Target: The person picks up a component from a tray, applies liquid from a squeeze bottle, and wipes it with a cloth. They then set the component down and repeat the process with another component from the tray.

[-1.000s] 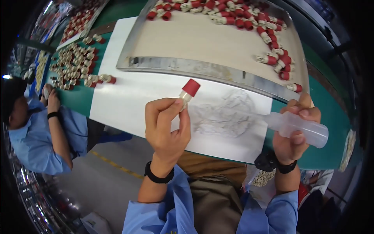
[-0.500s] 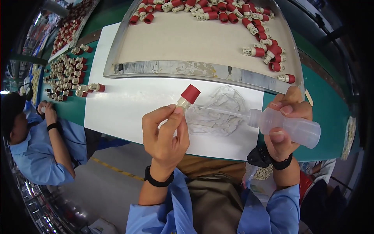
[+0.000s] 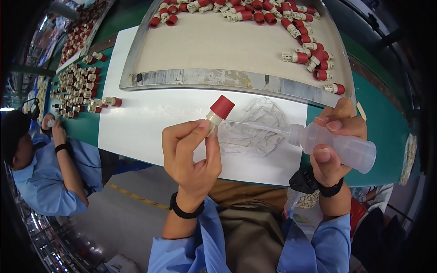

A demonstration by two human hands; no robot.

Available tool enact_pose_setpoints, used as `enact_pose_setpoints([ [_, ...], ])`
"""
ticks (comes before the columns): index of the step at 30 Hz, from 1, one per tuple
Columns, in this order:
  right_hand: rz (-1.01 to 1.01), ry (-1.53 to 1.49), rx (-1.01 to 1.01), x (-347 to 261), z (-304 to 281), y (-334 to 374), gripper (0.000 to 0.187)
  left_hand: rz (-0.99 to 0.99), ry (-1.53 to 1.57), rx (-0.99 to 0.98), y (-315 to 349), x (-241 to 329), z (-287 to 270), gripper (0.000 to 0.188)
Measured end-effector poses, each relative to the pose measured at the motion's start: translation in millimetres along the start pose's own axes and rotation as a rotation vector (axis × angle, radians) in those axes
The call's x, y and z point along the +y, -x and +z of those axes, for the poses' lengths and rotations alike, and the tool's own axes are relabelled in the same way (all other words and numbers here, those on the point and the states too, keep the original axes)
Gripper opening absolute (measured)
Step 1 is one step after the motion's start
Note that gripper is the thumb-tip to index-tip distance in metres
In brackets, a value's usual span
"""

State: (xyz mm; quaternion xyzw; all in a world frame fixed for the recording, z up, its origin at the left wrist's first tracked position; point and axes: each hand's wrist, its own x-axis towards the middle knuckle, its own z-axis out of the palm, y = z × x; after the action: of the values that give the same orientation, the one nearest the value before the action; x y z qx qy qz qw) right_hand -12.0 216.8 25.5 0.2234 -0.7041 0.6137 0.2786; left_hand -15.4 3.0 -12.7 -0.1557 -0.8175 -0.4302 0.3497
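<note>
My left hand [image 3: 192, 157] pinches a small cylindrical part [image 3: 221, 108] by its cream end, between thumb and fingertips. The part's wider red cap points up and to the right. My right hand [image 3: 331, 148] is wrapped around a translucent squeeze bottle [image 3: 351, 152], tilted nearly sideways. Its long thin nozzle [image 3: 259, 125] reaches left, with the tip close to the part's cream section; whether they touch I cannot tell. Behind the nozzle a crumpled whitish cloth [image 3: 271, 136] lies on a white sheet [image 3: 129, 129].
Beyond the sheet stands a metal-rimmed tray [image 3: 195, 78] with many red-and-cream parts [image 3: 296, 57] along its far and right sides. More such parts [image 3: 79, 88] stand on the green table [image 3: 373, 132] at the left. A co-worker [image 3: 54, 168] in blue sits at the far left.
My left hand has turned the part slightly and its fingers have shifted, showing more of the cream end. The bottle has barely moved.
</note>
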Motion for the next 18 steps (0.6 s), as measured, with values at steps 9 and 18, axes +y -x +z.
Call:
enact_pose_setpoints([
  [9, -0.019, 0.027, 0.005, 0, 2, -1, 0.039, -0.391, 0.356, 0.004, -1, 7, -1, 0.028],
  [18, -0.032, 0.09, 0.003, -2, 2, -1, 0.038, -0.849, 0.777, -0.08, -6, 12, -9, 0.021],
])
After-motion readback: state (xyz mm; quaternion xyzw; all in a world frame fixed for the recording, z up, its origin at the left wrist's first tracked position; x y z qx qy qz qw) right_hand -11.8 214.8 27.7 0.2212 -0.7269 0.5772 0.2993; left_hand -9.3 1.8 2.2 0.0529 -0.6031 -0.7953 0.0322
